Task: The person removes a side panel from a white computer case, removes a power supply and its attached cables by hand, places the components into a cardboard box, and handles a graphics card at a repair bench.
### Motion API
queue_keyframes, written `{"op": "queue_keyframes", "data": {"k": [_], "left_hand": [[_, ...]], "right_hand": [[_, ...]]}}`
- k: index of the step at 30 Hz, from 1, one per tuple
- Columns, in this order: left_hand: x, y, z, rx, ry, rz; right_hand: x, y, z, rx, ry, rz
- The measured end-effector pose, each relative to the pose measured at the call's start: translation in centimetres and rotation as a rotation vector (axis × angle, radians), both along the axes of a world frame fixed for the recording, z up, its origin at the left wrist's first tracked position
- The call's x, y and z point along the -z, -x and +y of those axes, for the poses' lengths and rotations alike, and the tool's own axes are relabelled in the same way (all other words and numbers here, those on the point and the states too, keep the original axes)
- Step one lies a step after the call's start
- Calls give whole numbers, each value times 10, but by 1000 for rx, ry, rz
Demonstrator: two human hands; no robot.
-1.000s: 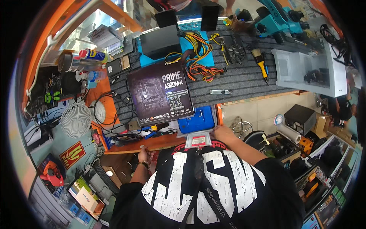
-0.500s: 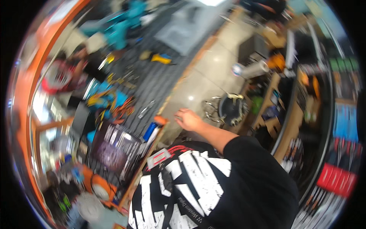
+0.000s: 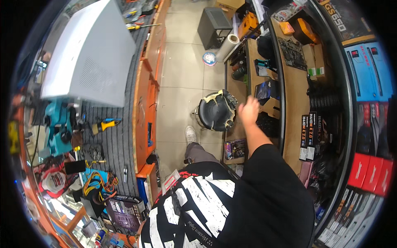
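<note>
Shelves (image 3: 295,93) stand along one side, and the right hand (image 3: 249,110) hangs at the front edge of their lower tier, just beside a dark box with a blue print (image 3: 266,90) and an open brown carton (image 3: 271,108). Its grip looks loose, thumb apart from the fingers, with no object visible in it; contact with the shelf cannot be told. The black stool (image 3: 216,111), its seat cover torn, stands near this hand. The left hand is out of view, its state unknown.

Judging from this, nothing is picked up yet. Across the aisle, a motherboard box (image 3: 124,213) lies flat at the desk's (image 3: 118,144) near end, contents hidden. Cables (image 3: 97,184) lie loose and unsorted beyond it, while a white computer case (image 3: 91,62) occupies the far part.
</note>
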State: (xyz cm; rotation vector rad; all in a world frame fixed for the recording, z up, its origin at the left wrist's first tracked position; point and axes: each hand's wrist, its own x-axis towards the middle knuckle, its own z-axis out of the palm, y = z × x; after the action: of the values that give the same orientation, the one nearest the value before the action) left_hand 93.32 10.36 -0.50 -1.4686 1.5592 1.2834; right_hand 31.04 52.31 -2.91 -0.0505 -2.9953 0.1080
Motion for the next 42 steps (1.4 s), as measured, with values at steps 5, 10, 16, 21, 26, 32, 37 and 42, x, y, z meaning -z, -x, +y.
{"op": "queue_keyframes", "data": {"k": [5, 10, 16, 21, 26, 32, 37, 42], "left_hand": [[-20, 57, -5, 158, -9, -58], [-41, 94, -19, 276, 1, -78], [-60, 116, -24, 397, 9, -60], [-62, 135, -17, 501, 36, 41], [-125, 217, 0, 497, 210, 184], [-128, 280, -19, 288, 384, 567], [-122, 314, -8, -51, 435, 616], [-141, 293, -23, -220, 219, 895]], "right_hand": [[-13, 87, 59, 741, 141, -76], [20, 111, 134, 865, 447, -80], [12, 107, 97, 594, 10, -103], [-17, 84, 11, 204, 93, -150], [-55, 47, -79, -358, 242, -171], [-120, -3, -185, -789, 452, -375], [-174, -67, -258, -961, 534, -505], [-194, -126, -297, -1008, 697, -543]]}}
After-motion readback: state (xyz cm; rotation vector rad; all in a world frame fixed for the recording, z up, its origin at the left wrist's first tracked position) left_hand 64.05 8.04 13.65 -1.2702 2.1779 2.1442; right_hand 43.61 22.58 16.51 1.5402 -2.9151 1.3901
